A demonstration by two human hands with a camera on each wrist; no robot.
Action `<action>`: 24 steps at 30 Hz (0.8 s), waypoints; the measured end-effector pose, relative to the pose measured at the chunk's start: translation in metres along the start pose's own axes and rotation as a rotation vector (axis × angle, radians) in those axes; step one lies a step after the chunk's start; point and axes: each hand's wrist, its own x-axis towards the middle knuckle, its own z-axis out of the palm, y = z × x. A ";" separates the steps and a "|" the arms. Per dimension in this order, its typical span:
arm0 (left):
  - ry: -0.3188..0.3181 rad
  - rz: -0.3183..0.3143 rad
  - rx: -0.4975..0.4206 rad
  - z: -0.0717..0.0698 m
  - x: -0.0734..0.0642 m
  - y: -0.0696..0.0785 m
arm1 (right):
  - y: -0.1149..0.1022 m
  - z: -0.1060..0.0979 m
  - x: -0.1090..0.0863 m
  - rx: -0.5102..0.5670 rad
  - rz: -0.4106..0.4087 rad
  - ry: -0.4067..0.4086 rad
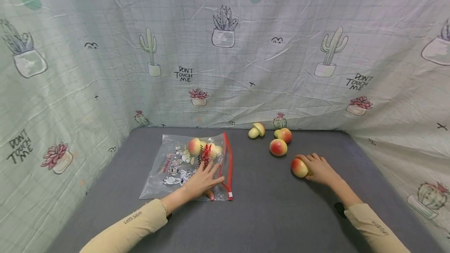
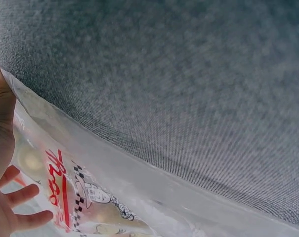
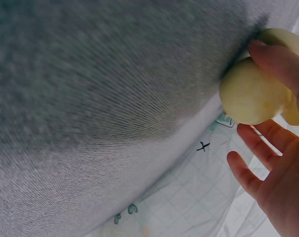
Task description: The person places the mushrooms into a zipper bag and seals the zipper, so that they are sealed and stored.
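Left of centre in the head view, a clear bag [image 1: 154, 177] lies flat with red-and-cream toy mushrooms [image 1: 194, 146] inside it, their exact number hard to make out through the print. Judging by that, the work is part done: three loose mushrooms [image 1: 278, 147] lie upper right of centre, and the held mushroom [image 1: 299, 168] is at centre right, outside the bag. The right hand [image 1: 319, 171] grips that one, its fingers closed around it; the left hand [image 1: 200, 182] rests on the bag, fingers spread. Only the head view shows the red zip strip [image 1: 230, 163] full length, though not whether it is unsealed. The left wrist view adds the thumb at the bag's edge, whether pinching I cannot tell; the right wrist view shows the held mushroom's pale side.
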 end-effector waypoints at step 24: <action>0.013 -0.001 0.015 0.003 0.001 0.000 | -0.004 -0.006 -0.001 0.015 -0.009 0.103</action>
